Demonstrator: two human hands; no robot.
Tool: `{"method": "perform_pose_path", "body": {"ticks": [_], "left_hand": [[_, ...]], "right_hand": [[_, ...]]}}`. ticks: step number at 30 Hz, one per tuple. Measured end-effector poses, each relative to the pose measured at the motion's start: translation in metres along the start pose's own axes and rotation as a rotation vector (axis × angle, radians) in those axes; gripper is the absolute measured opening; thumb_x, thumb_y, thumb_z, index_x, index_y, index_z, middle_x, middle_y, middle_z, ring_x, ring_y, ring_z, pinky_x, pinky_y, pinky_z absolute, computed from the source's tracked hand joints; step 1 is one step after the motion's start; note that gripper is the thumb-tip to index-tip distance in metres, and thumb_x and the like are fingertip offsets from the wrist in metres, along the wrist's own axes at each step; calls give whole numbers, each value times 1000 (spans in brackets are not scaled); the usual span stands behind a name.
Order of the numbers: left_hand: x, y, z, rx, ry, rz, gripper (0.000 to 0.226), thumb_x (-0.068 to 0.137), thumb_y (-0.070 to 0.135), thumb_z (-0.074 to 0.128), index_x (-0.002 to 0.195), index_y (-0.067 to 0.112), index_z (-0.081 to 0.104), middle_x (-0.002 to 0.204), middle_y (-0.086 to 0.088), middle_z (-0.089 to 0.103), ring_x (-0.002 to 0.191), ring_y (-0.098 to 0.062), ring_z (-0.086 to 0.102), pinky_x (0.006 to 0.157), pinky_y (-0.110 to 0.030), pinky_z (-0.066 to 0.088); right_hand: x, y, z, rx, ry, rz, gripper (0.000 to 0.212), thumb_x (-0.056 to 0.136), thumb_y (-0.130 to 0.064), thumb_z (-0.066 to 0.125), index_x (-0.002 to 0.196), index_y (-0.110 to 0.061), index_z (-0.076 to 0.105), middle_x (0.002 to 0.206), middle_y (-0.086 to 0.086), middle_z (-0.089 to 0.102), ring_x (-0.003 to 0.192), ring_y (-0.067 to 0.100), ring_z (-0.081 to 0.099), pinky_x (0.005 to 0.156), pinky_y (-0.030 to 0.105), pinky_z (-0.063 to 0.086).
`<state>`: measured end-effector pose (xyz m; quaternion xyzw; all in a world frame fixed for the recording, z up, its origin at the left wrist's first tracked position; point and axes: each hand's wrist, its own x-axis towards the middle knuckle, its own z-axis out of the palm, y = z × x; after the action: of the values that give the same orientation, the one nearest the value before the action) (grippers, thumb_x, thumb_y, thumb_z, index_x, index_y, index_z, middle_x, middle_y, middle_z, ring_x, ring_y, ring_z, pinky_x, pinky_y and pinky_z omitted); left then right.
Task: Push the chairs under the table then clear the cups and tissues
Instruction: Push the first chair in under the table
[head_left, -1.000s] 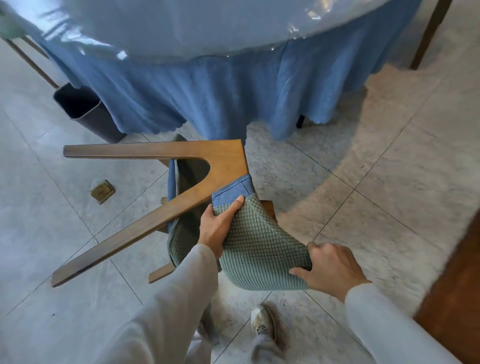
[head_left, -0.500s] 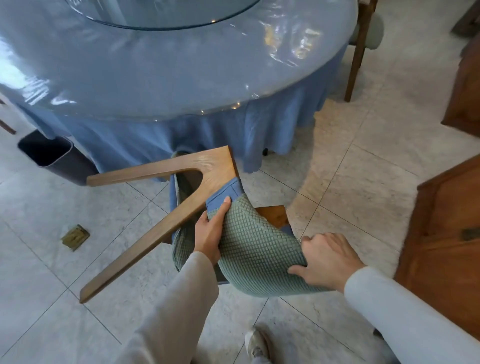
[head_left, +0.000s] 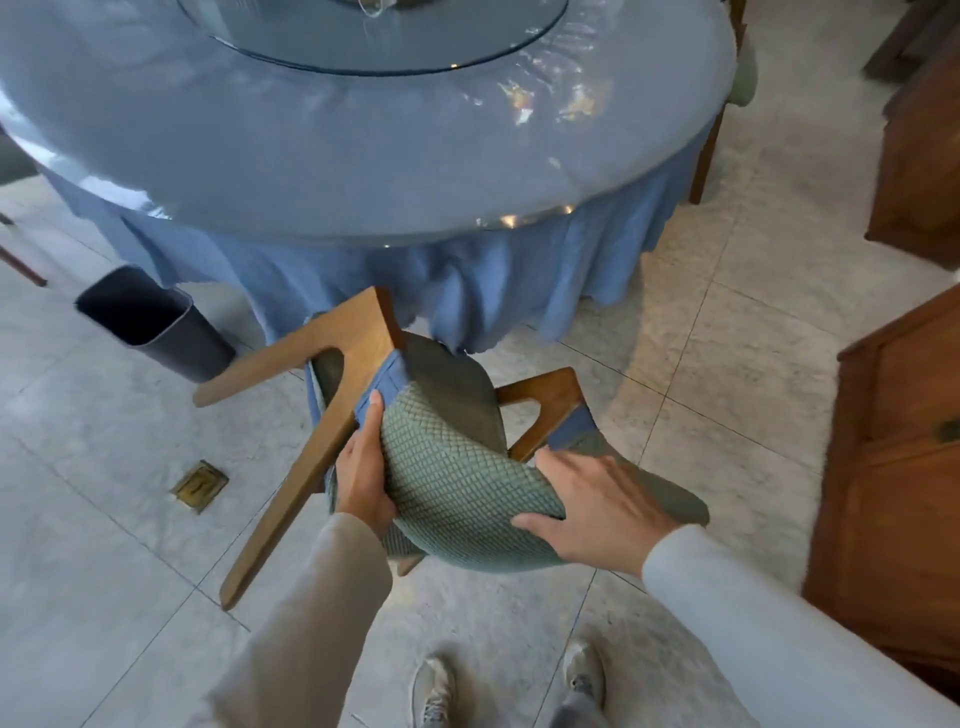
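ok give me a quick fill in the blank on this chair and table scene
1. The left hand and right hand are both on the ____ textured back of the chair.
2. The round table is draped in a ____ cloth.
3. The dark bin stands on the floor to the ____ of the chair.
4. The chair's armrests are made of ____.

Missing words: green; blue; left; wood.

Both arms, in pale sleeves, extend forward and down. Left hand (head_left: 363, 470) grips the chair back (head_left: 457, 483), thumb pointing up along its edge, fingers wrapped out of sight. Right hand (head_left: 597, 506) lies flat on it, fingers straight and spread.
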<state>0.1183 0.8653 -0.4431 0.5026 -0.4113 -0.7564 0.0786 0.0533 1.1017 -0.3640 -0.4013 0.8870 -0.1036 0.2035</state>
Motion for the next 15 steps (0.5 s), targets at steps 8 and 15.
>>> {"method": "perform_pose_path", "body": {"ticks": [8, 15], "left_hand": [[-12, 19, -88, 74, 105, -16, 73, 79, 82, 55, 123, 25, 65, 120, 4, 67, 110, -20, 62, 106, -45, 45], [-65, -15, -114, 410, 213, 29, 136, 56, 73, 82, 161, 33, 5, 169, -3, 10, 154, -32, 15, 122, -58, 22]], "right_hand": [[4, -98, 48, 39, -103, -79, 37, 89, -54, 60, 100, -21, 45, 92, 4, 63, 86, 28, 61, 75, 38, 51], [-22, -157, 102, 100, -166, -44, 28, 92, -44, 59, 95, -23, 41, 99, 8, 65, 94, 33, 64, 79, 39, 50]]}}
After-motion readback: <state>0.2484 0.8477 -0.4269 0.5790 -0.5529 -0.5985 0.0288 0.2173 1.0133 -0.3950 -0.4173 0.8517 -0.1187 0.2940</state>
